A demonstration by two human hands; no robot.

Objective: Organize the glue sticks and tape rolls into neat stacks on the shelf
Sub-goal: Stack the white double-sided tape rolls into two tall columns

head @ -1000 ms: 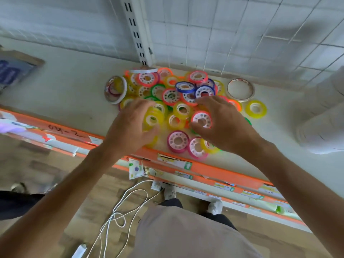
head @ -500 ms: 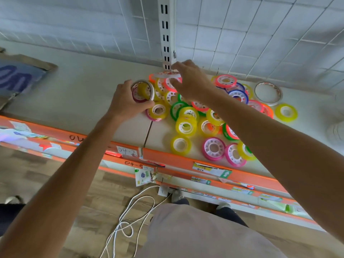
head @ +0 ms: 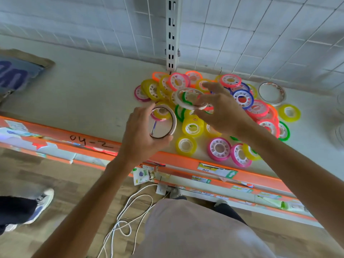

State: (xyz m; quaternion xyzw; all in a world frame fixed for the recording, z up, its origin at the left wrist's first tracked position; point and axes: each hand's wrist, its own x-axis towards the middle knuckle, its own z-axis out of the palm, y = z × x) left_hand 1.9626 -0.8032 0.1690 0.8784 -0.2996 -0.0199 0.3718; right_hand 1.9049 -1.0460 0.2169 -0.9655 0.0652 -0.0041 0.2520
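Blurred white object (unidentifiable) is cut off at right edge.

Both my forearms extend forward and upward into the frame, bare to the elbow, converging toward the centre. My left hand is raised with its back toward the camera, fingers curled around the near rim of a thin white ring, thumb underneath. My right hand sits just beside it, slightly higher and farther forward. It pinches a second thin white ring between thumb and fingers, index finger extended above. The two hands do not touch.
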